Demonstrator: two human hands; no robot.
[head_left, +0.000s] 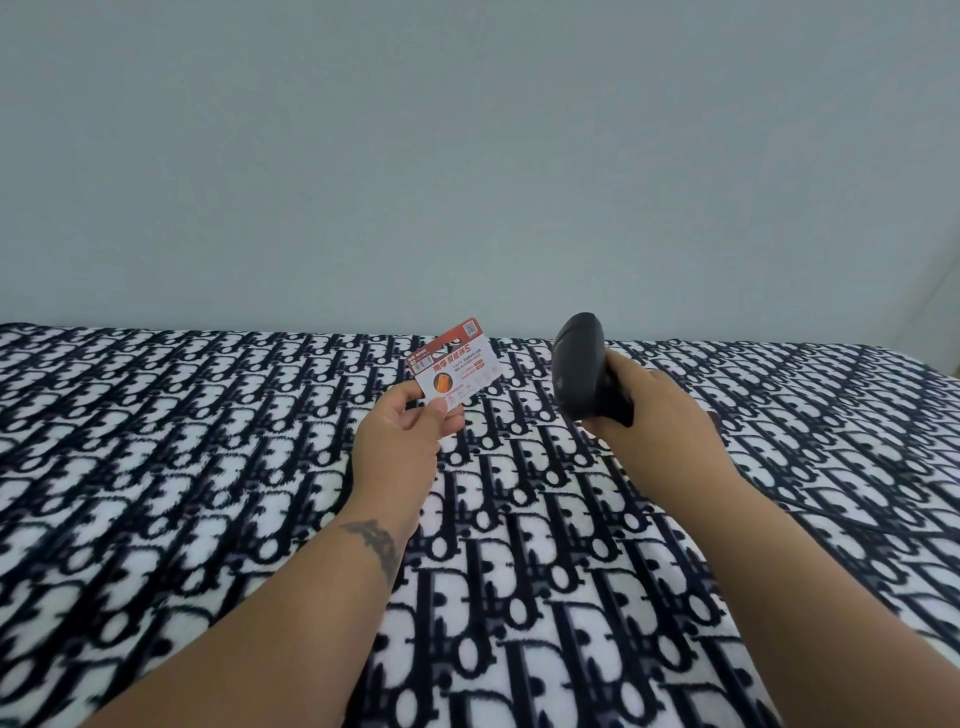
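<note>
My left hand (402, 436) pinches the lower corner of a small white and orange card (457, 364) with printed text and a QR code, held upright above the blanket. My right hand (660, 410) grips the handle of a black handheld scanner (577, 358), whose rounded head points up and to the left, toward the card. The card and the scanner head are apart, with a gap between them. A thin dark cable (831, 512) runs from the scanner hand to the right across the blanket.
A black and white patterned fleece blanket (208, 467) covers the whole surface below my arms. A plain pale grey wall (467, 156) rises behind it. The blanket's far edge meets the wall.
</note>
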